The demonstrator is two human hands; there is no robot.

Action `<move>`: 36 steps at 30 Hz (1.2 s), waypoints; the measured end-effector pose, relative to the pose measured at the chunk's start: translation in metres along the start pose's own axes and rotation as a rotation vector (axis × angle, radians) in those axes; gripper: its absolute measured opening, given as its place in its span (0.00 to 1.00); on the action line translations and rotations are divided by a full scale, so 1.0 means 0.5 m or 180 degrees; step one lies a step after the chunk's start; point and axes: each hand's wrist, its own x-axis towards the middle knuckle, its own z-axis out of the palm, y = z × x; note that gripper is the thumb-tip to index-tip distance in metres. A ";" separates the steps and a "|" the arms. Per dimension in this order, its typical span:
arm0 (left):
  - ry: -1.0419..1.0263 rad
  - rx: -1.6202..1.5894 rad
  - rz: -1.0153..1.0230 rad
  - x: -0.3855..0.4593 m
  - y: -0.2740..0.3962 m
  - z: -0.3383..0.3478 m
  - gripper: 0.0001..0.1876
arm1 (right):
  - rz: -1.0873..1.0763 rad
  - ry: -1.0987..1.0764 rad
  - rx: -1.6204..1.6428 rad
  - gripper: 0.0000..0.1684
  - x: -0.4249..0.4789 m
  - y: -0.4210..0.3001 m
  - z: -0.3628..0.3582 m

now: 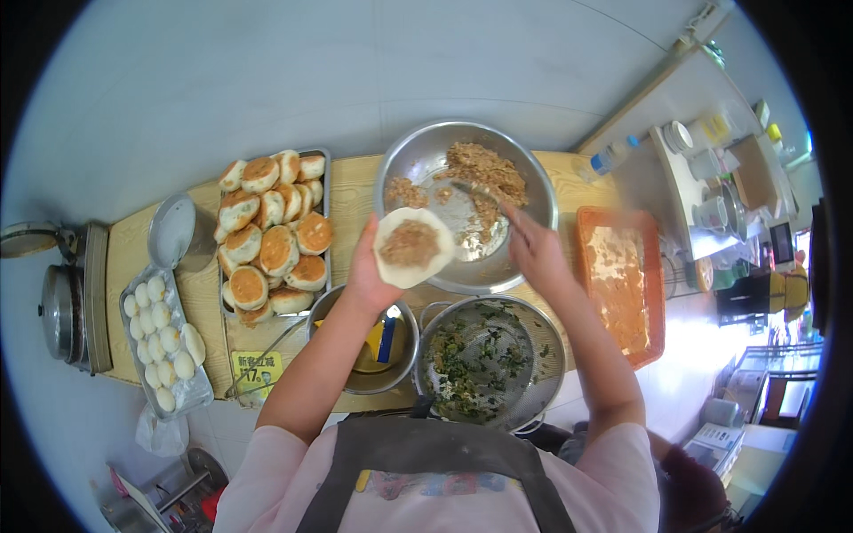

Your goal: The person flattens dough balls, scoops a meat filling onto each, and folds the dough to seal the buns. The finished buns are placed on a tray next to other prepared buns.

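A flat dough round (414, 248) with ground filling spread on its middle lies in my left hand (370, 283), over the near left rim of a big steel bowl (400, 160). My right hand (535, 250) grips a spreading tool (476, 191), whose blade reaches into that bowl beside the brown ground filling (486, 170). The tool's handle is mostly hidden by my fingers. Close to me stands a perforated steel strainer (533, 373) with chopped greens (460, 363). Left of it, partly under my left forearm, is a steel pot (320, 333) holding something yellow and blue.
Browned filled buns (276, 250) are heaped on a metal tray (326, 200) at left. Beyond are a metal container (176, 233) and a tray of dough balls (160, 333). An orange plastic tray (653, 286) lies right. A person's dark red sleeve (693, 490) shows lower right.
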 end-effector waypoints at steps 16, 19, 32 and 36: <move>-0.0387 0.0371 0.0333 -0.207 -0.068 0.064 0.35 | -0.1151 0.0576 -0.1316 0.23 -0.021 0.106 -0.005; -0.0538 0.0262 0.0317 -0.236 -0.080 0.080 0.34 | -0.0179 -0.0892 0.1452 0.21 -0.131 -0.052 0.027; -0.0716 0.0091 -0.0139 -0.347 -0.030 0.058 0.30 | -0.0545 -0.0034 0.2275 0.16 -0.277 -0.213 0.119; -0.0534 0.0629 -0.0148 -0.384 0.019 0.011 0.26 | -0.0904 0.0400 0.1530 0.09 -0.297 -0.266 0.162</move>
